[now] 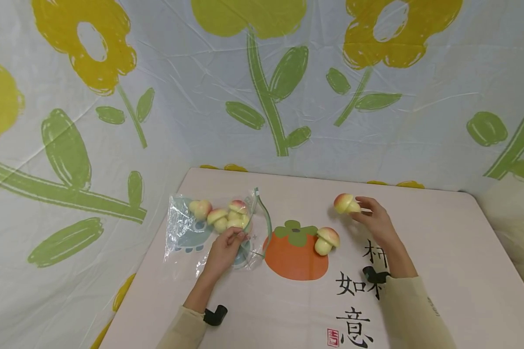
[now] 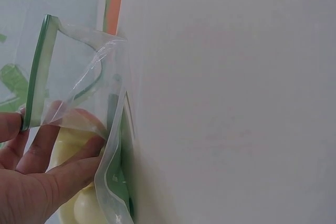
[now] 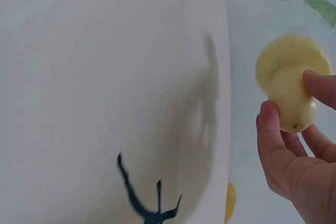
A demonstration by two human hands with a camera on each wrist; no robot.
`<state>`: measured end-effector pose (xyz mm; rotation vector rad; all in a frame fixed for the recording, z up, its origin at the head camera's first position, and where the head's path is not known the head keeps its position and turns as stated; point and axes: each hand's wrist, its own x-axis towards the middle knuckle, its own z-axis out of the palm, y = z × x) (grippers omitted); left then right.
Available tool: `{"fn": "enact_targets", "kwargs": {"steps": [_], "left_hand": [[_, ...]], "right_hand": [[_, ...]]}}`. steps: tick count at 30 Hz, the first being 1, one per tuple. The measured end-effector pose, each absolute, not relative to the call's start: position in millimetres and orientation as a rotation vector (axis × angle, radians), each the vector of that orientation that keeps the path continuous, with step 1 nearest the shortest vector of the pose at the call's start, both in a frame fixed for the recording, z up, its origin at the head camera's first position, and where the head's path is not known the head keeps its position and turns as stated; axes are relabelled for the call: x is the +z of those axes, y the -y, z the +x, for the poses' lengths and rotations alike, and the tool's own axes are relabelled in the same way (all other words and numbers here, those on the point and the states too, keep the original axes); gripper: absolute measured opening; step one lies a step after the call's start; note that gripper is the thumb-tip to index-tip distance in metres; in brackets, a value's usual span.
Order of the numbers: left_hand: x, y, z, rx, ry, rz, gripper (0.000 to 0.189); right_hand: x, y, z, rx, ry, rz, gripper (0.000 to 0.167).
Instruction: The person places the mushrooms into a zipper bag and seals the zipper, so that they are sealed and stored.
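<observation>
My right hand [image 1: 375,220] pinches a toy mushroom [image 1: 346,203] by its pale stem, held above the table at the right. In the right wrist view the thumb and fingers sit round that stem [image 3: 293,98]. On the left, my left hand [image 1: 224,249] pinches the edge of a clear zip bag [image 1: 183,235] near its open mouth, which has a green seal strip [image 1: 268,218]. Several toy mushrooms [image 1: 218,219] with reddish caps lie inside the bag. Another mushroom [image 1: 326,241] rests on the table between the hands.
The pale tabletop [image 1: 288,310] bears a printed orange persimmon [image 1: 297,259] and black characters [image 1: 353,327]. A flower-printed cloth [image 1: 310,145] hangs behind and to the sides. Each wrist carries a small black camera [image 1: 215,315].
</observation>
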<state>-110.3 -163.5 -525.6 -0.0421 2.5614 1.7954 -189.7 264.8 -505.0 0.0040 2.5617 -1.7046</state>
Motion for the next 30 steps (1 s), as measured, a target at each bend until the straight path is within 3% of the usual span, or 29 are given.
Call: {"fn": "enact_targets", "kwargs": {"steps": [30], "left_hand": [[-528,164,-111,1.772,-2.583,-0.039,0.019]], "right_hand": [[-469,-175,-186,-1.738,-2.503,-0.286,0.057]]}}
